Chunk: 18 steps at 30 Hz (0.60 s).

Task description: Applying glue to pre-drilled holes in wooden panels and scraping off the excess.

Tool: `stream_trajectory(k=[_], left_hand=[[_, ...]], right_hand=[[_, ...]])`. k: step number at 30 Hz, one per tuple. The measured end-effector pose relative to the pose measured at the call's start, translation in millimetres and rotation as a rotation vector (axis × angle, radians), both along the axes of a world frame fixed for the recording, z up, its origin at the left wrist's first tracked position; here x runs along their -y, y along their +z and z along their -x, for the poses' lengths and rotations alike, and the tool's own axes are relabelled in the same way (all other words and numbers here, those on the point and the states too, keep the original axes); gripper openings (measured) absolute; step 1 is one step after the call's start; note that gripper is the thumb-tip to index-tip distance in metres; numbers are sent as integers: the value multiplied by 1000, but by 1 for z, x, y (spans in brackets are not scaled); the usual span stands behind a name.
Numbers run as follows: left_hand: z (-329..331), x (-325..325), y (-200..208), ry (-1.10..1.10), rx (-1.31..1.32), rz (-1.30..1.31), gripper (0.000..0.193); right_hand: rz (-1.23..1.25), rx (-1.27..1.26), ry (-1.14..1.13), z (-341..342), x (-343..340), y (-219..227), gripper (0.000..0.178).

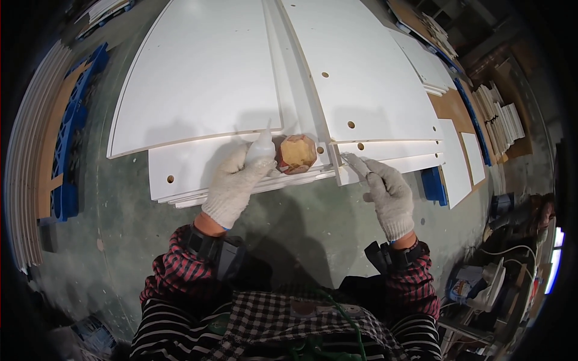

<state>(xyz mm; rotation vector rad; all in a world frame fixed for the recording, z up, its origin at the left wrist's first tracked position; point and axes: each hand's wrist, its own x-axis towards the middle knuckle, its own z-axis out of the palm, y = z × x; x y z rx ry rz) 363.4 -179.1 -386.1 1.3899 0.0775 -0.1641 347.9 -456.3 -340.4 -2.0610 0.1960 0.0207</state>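
My left hand (233, 189), in a white knit glove, is closed around a translucent white squeeze bottle (261, 149) whose pointed nozzle tips upward. Just right of the bottle sits a chunky, roundish block (297, 154), tan on top with reddish-brown worn sides, on the white panels. My right hand (390, 195), gloved too, grips a slim grey-white blade-like tool (356, 164). The tool's tip meets the near corner of a narrow white panel (385, 163) at the stack's front edge; its exact kind is unclear.
Large white panels (205, 72) with drilled holes lie stacked ahead of me, another (367, 72) on the right. At the left, more panels (36, 150) stand by a blue pallet (75, 126). Smaller boards (500, 114) are piled far right, and a cluttered bench (506, 301) stands lower right.
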Motion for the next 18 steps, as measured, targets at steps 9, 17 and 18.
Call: stream_trajectory(k=[9,17,18], left_hand=[[3,0,1,25,-44,40,33],[1,-3,-2,-20,36,60,31],[1,-2,-2,-23,36,62,31]], right_hand=[[65,-34,97,-7,-5,-4,27],[621,444,283,-13,-13,6,27],[623,442,281,-13,-13,7,27]])
